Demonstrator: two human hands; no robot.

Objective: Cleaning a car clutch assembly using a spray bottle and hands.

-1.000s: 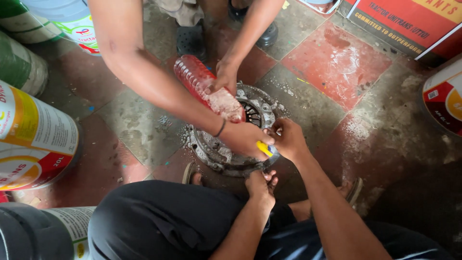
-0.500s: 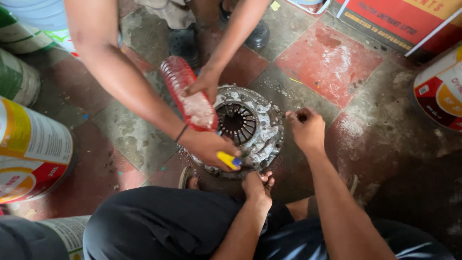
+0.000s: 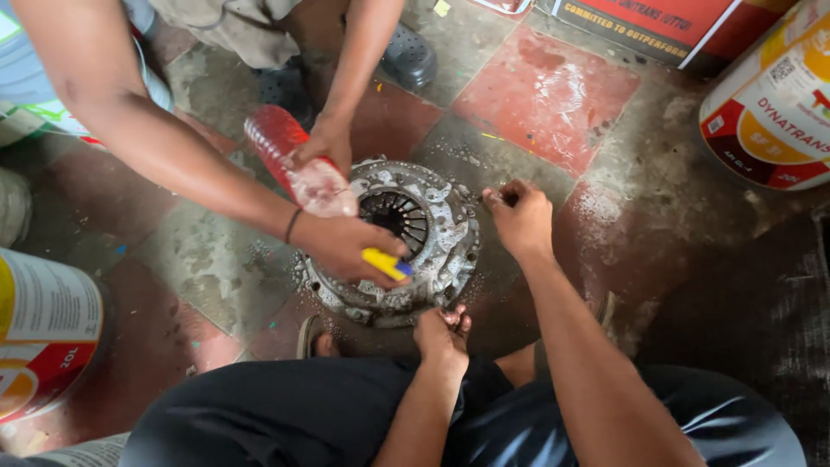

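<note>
A dirty, wet metal clutch pressure plate (image 3: 437, 229) lies flat on the tiled floor. My left hand (image 3: 443, 332) grips its near rim with the fingers curled over the edge. At the plate's right edge my right hand (image 3: 520, 216) is closed in a fist, and whether it holds anything small is hidden. From the far side, another person's hand (image 3: 322, 149) tips a red plastic bottle (image 3: 294, 163) over the plate. That person's other hand (image 3: 341, 246) holds a yellow and blue brush (image 3: 386, 263) on the plate's left part.
Large oil cans stand at the left (image 3: 43, 342) and the upper right (image 3: 774, 104). A red and black box (image 3: 657, 26) lies along the top. The other person's shoe (image 3: 408, 54) is just beyond the plate. My knees fill the bottom edge.
My right hand has left the plate's near part and gone out to its right edge. The other person's hand with the brush has slid toward the plate's near left.
</note>
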